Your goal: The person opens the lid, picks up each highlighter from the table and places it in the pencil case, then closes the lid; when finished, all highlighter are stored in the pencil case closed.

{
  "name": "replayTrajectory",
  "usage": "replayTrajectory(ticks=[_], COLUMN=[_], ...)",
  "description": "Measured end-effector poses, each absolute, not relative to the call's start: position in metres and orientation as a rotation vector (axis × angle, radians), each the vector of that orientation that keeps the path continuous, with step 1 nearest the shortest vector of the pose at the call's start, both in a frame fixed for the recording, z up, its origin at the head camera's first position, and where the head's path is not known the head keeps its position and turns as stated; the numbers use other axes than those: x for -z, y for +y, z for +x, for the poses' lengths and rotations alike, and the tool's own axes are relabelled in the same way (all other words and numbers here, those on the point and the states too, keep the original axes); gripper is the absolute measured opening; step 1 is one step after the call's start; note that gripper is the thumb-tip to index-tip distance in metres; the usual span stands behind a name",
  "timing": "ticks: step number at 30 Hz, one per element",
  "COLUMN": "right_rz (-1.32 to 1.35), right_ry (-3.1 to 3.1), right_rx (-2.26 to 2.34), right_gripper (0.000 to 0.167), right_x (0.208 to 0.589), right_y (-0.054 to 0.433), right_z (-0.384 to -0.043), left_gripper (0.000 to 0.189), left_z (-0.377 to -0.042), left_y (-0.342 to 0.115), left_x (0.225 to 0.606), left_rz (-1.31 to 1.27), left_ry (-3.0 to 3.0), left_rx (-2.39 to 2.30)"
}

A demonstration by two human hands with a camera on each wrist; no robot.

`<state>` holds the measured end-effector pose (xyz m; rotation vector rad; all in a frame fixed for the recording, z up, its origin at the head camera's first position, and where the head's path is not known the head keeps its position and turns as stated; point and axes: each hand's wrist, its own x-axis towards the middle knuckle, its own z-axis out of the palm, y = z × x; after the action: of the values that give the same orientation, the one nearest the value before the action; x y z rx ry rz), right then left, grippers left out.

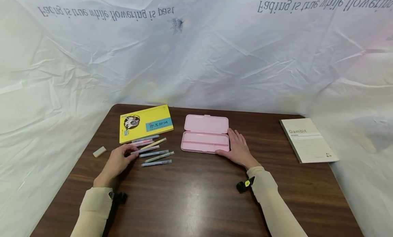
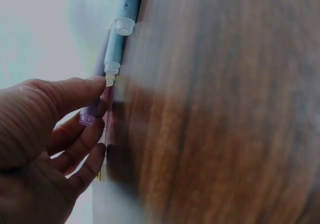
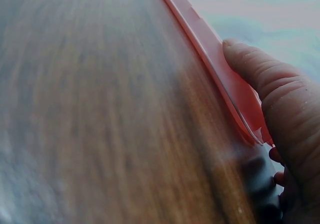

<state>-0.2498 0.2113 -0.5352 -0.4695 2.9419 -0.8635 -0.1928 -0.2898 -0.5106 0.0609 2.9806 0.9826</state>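
My left hand [image 1: 120, 159] pinches the near end of a purple marker pen [image 2: 88, 115] between thumb and fingers. Around it on the brown table lie several other slim pens with clear caps, among them a blue one [image 1: 156, 163], a green one [image 1: 159, 157] and a yellow one [image 1: 154, 143]. A pink pencil case [image 1: 196, 146] lies with its lid [image 1: 206, 123] folded back. Its shallow compartments hold nothing. My right hand [image 1: 240, 151] rests against the case's right end, thumb at the near corner and fingers extended along the side.
Behind the pens is a yellow notebook [image 1: 138, 116]. A small pale eraser [image 1: 99, 151] lies left of my left hand. At the far right sits a cream notebook marked Gambit [image 1: 311, 141]. White cloth [image 1: 215, 66] hangs around the table [image 1: 184, 189].
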Motion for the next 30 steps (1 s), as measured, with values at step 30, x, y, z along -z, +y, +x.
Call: replayTrajectory(ticks=[30], right_rz=[-0.467], right_ry=[2.955], right_rx=[0.852], right_gripper=[0.118], right_x=[0.539], right_y=[0.211], right_z=[-0.251], left_gripper=[0.019], left_z=[-0.21], left_y=[-0.273], left_x=[0.495], left_rz=[0.137], left_ry=[3.01], left_rx=[-1.071])
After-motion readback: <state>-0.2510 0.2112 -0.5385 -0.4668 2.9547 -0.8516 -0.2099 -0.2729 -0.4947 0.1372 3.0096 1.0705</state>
